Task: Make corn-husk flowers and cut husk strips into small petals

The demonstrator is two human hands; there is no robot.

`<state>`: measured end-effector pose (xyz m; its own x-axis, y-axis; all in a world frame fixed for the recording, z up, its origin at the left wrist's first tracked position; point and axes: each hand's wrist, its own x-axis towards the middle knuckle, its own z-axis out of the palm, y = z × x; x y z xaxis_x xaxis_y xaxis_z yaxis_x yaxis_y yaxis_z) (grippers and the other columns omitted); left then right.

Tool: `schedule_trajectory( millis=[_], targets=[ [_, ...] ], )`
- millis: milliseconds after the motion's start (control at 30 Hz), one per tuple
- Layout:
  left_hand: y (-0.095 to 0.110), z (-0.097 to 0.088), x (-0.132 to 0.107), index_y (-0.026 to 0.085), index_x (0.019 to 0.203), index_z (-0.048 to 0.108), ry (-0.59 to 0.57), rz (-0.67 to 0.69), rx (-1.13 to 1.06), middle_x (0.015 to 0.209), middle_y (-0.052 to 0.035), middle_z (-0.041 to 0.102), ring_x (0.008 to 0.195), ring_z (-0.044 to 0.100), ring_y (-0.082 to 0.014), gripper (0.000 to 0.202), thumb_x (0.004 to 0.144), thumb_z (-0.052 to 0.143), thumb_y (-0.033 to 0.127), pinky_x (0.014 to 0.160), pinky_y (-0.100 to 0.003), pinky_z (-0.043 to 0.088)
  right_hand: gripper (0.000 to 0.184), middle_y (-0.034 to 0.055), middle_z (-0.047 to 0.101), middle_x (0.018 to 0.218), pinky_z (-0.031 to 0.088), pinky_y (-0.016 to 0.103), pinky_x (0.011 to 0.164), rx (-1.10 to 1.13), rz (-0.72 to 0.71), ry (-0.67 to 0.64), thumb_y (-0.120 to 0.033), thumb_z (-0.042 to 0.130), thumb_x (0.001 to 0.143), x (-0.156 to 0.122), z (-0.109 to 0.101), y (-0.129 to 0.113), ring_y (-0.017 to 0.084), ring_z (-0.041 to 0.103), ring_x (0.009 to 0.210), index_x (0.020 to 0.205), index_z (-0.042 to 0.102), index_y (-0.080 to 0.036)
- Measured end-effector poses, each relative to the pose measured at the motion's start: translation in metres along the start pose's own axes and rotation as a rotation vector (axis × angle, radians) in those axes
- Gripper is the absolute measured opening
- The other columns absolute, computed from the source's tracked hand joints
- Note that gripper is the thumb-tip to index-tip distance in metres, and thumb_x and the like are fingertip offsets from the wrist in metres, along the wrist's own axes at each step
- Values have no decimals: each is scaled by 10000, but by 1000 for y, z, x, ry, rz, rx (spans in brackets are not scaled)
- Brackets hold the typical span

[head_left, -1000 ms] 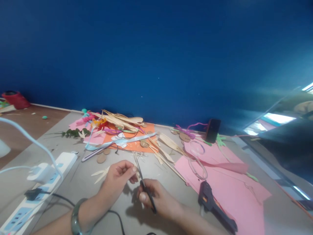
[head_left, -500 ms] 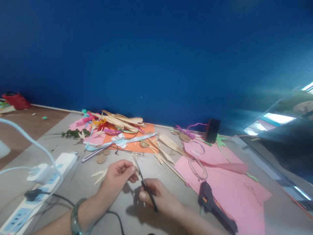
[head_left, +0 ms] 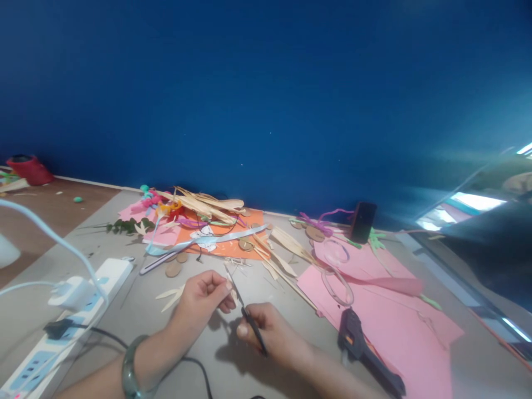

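My right hand (head_left: 272, 332) is closed round the dark handles of a pair of scissors (head_left: 249, 320), whose blades point up and to the left. Their tips reach beside my left hand (head_left: 208, 292), which pinches a small pale strip (head_left: 234, 296) that looks like dried husk. Part of the strip is hidden by the fingers and the blades. On the table left of my left hand lie pale, leaf-shaped pieces (head_left: 172, 298). Small pale scraps (head_left: 235, 261) are scattered just beyond the scissor tips.
A power strip (head_left: 118, 272) with plugs and cords runs along the left. A black glue gun (head_left: 368, 354) lies on pink paper (head_left: 415, 332) at right. Behind are husk strips (head_left: 208, 202), orange paper (head_left: 253, 249), a ribbon (head_left: 224, 239), wooden discs (head_left: 173, 269) and a phone (head_left: 363, 221) against the blue wall.
The view has shifted very slightly. The scissor blades look closer together, while both hands stay in nearly the same place.
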<state>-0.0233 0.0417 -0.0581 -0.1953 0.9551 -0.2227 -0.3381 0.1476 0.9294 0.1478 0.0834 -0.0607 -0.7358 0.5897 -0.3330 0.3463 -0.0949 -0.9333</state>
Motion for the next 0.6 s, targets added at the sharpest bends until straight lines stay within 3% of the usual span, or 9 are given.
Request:
schedule_trajectory(
  millis=[200,600],
  targets=[
    [3,2,-2,148,648,576,4,0,-4,521,-18,656,438,566,-95,281,716,704,388,436,-187,462,484,-64,396,433,214,195,404,14,26,-2,-569,646,697,-1,-1,-4,53,312,421,525,433,-169],
    [4,2,-3,152,636,574,-2,14,-8,506,-9,639,448,566,-98,264,721,697,370,435,-186,465,540,-75,352,438,181,199,399,17,40,6,-625,675,645,-1,-5,-4,50,275,430,525,404,-174]
  ],
)
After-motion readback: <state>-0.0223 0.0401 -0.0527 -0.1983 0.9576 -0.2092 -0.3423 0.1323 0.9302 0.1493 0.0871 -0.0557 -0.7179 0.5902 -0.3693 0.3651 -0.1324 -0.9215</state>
